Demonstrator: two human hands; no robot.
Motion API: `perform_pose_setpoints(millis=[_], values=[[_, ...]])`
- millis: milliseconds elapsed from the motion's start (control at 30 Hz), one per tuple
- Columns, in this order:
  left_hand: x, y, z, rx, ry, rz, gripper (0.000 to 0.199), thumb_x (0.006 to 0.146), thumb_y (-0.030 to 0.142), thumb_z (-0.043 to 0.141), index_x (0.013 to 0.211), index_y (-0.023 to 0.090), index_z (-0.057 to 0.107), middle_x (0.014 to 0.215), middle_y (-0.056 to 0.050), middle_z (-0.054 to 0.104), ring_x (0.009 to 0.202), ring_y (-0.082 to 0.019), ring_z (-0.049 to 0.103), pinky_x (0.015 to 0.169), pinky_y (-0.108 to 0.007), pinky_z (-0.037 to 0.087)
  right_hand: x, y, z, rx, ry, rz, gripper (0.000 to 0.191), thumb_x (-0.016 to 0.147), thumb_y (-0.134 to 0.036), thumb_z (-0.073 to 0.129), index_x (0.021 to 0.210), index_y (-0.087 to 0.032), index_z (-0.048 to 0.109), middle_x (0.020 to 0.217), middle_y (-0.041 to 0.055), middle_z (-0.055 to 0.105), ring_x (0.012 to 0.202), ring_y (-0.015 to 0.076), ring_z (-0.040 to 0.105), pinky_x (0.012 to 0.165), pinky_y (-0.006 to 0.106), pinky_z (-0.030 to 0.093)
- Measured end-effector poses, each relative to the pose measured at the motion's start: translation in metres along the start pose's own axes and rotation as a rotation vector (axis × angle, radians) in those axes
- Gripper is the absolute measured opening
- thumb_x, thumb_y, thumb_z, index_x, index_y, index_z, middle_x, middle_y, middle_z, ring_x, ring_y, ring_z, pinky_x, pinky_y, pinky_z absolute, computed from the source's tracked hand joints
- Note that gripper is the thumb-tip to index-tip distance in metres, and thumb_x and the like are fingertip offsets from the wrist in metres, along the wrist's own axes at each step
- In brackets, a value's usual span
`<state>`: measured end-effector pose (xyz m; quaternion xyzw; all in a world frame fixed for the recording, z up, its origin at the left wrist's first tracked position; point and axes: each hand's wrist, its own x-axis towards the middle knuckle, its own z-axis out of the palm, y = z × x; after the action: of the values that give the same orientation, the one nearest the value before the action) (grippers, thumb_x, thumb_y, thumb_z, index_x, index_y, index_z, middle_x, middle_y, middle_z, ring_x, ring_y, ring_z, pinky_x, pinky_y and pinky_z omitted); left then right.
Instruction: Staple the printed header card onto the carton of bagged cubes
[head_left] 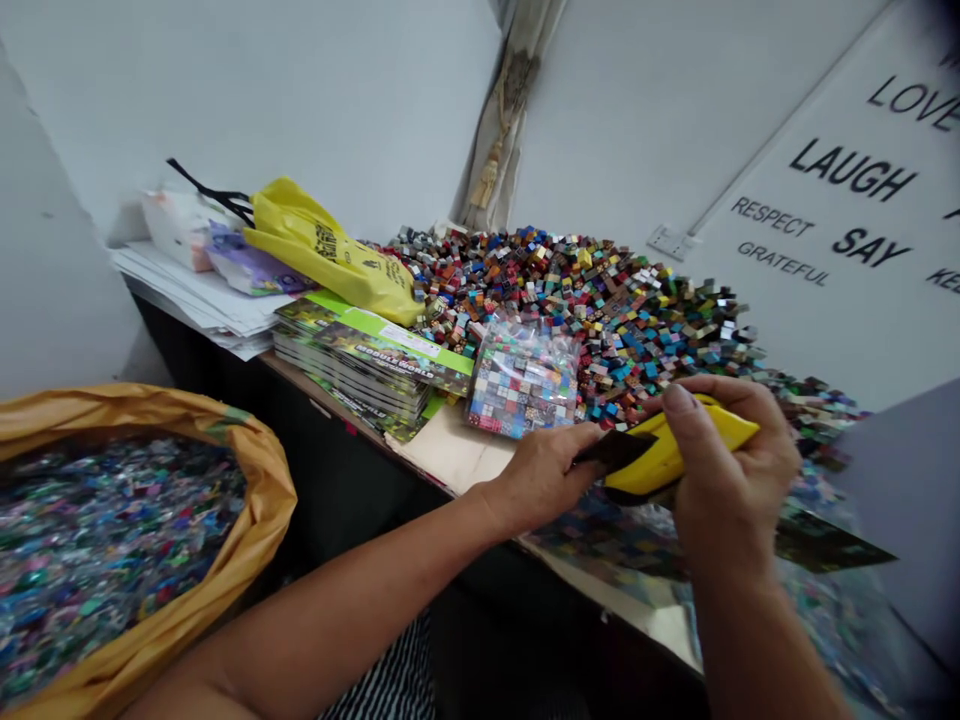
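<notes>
My right hand (724, 455) grips a folded yellow bag (679, 450), thumb on top and fingers wrapped behind it. At the bag's left end my left hand (544, 475) is closed on a dark flap or strap (622, 452); which of the two I cannot tell. A dark printed sheet or booklet (836, 540) sticks out to the right behind my right wrist. Just left of the hands, a clear packet of small patterned cubes (521, 385) lies on the table. Behind it spreads a large heap of loose coloured cubes (555, 290).
A stack of green booklets (360, 365) lies left of the packet, with another yellow bag (330, 250) on top. Farther left are white papers (199, 290) and plastic packs (251, 260). An orange-yellow sack (274, 480) full of shiny wrapped pieces stands at lower left.
</notes>
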<state>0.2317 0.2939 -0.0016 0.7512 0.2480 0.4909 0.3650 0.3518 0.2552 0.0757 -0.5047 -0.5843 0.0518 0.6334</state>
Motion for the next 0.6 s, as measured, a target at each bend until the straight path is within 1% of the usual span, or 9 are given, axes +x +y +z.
perform_pose_setpoints(millis=[100, 167, 233, 333, 367, 400, 467, 533, 600], values=[[0.002, 0.001, -0.003, 0.064, 0.009, 0.005, 0.002, 0.083, 0.017, 0.058, 0.081, 0.018, 0.058, 0.083, -0.003, 0.058, 0.081, -0.018, 0.054, 0.074, -0.03, 0.045, 0.002, 0.002, 0.003, 0.029, 0.02, 0.005, 0.03, 0.076, -0.048, 0.074, 0.087, -0.022, 0.064, 0.075, -0.001, 0.06, 0.06, 0.0148, 0.055, 0.057, 0.03, 0.046], [0.002, 0.004, -0.008, 0.016, -0.001, -0.043, 0.006, 0.079, 0.015, 0.059, 0.085, 0.018, 0.058, 0.088, -0.004, 0.061, 0.085, -0.019, 0.057, 0.077, -0.032, 0.047, 0.002, 0.002, 0.005, 0.027, 0.024, -0.015, 0.03, 0.076, -0.047, 0.075, 0.087, -0.022, 0.064, 0.074, -0.0009, 0.061, 0.06, 0.0142, 0.055, 0.06, 0.031, 0.048], [0.003, 0.008, -0.014, -0.084, -0.019, -0.113, 0.023, 0.075, 0.017, 0.063, 0.098, 0.018, 0.057, 0.099, -0.005, 0.064, 0.092, -0.02, 0.06, 0.081, -0.034, 0.05, 0.002, 0.004, 0.006, 0.002, 0.029, -0.032, 0.03, 0.077, -0.047, 0.074, 0.087, -0.021, 0.064, 0.075, -0.0005, 0.062, 0.062, 0.0148, 0.057, 0.063, 0.032, 0.049], [0.006, 0.014, -0.016, -0.221, -0.071, -0.128, 0.068, 0.065, 0.03, 0.08, 0.126, 0.02, 0.051, 0.125, -0.011, 0.061, 0.112, -0.027, 0.058, 0.093, -0.041, 0.049, 0.002, 0.005, 0.006, -0.018, 0.028, -0.048, 0.03, 0.077, -0.048, 0.073, 0.086, -0.021, 0.064, 0.075, -0.0005, 0.061, 0.065, 0.0158, 0.059, 0.064, 0.031, 0.049], [0.007, 0.014, -0.013, -0.25, -0.092, -0.118, 0.079, 0.061, 0.035, 0.084, 0.13, 0.021, 0.05, 0.129, -0.013, 0.06, 0.115, -0.029, 0.057, 0.095, -0.043, 0.048, 0.002, 0.006, 0.006, -0.018, 0.029, -0.051, 0.03, 0.078, -0.048, 0.073, 0.086, -0.021, 0.064, 0.075, -0.0006, 0.061, 0.066, 0.0159, 0.06, 0.064, 0.031, 0.049], [0.009, 0.014, -0.01, -0.27, -0.109, -0.116, 0.083, 0.058, 0.039, 0.086, 0.131, 0.021, 0.051, 0.128, -0.013, 0.061, 0.115, -0.03, 0.058, 0.095, -0.045, 0.048, 0.002, 0.006, 0.005, -0.02, 0.03, -0.047, 0.03, 0.078, -0.049, 0.073, 0.087, -0.021, 0.064, 0.076, -0.0006, 0.061, 0.066, 0.0159, 0.06, 0.064, 0.031, 0.048], [0.011, 0.012, -0.001, -0.272, -0.117, -0.137, 0.079, 0.056, 0.042, 0.087, 0.126, 0.021, 0.056, 0.118, -0.011, 0.066, 0.109, -0.03, 0.061, 0.093, -0.046, 0.05, 0.003, 0.004, 0.001, -0.036, 0.01, -0.01, 0.033, 0.077, -0.051, 0.073, 0.091, -0.022, 0.064, 0.078, -0.0002, 0.063, 0.068, 0.0166, 0.06, 0.064, 0.031, 0.048], [0.012, 0.01, 0.006, -0.259, -0.087, -0.15, 0.073, 0.056, 0.043, 0.087, 0.12, 0.02, 0.06, 0.112, -0.01, 0.069, 0.105, -0.03, 0.062, 0.091, -0.046, 0.05, 0.003, 0.001, -0.003, -0.064, -0.066, 0.049, 0.038, 0.075, -0.055, 0.073, 0.094, -0.023, 0.064, 0.08, 0.0004, 0.064, 0.07, 0.0177, 0.06, 0.063, 0.032, 0.047], [0.012, 0.008, 0.011, -0.25, -0.048, -0.133, 0.073, 0.055, 0.04, 0.088, 0.119, 0.018, 0.061, 0.111, -0.01, 0.069, 0.103, -0.029, 0.063, 0.091, -0.045, 0.05, 0.004, -0.002, -0.007, -0.107, -0.135, 0.069, 0.04, 0.074, -0.06, 0.071, 0.09, -0.023, 0.064, 0.078, 0.0006, 0.064, 0.068, 0.0175, 0.058, 0.06, 0.031, 0.045]])
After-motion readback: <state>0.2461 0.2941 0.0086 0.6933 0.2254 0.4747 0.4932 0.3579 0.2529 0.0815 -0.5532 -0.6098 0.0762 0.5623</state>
